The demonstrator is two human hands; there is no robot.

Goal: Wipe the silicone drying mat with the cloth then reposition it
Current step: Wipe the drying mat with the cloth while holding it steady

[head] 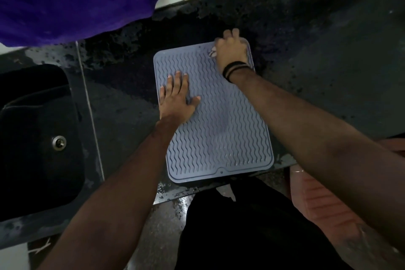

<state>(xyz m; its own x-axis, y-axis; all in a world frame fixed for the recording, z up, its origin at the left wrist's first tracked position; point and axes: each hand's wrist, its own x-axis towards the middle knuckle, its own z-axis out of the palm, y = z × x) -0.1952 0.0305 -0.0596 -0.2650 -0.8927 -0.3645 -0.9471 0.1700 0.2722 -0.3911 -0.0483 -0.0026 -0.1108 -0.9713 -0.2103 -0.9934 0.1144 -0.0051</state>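
So the mat (215,114) lies flat on the dark worktop (317,61), its near end right at the front edge and maybe poking a hair over it, hard to say in this light. The sink (37,138) is off toward the left end of the worktop, well apart from the mat.

The left hand (176,98) is spread flat, fingers straight, pressing down on the mat's left side to pin it. The right hand (231,49) is up at the mat's far right corner, fingers curled down over what I'd guess is the cloth (212,53). Only a pale scrap peeks out by the thumb, so I can't say how much of it is actually bunched in there.

What could go wrong, imo:
- The worktop looks wet and blotchy, with shiny puddles along the front edge. Silicone on a wet surface slides, so a hard pull toward the body could skate the mat off the front edge if the pinning hand eases up.
- The wavy ridges trap grime, so a quick pass probably skips the grooves.
- That far corner sits by the grubby back strip of the worktop, so the cloth could drag muck back onto the mat.
- Putting it back on a wet worktop leaves water trapped underneath.
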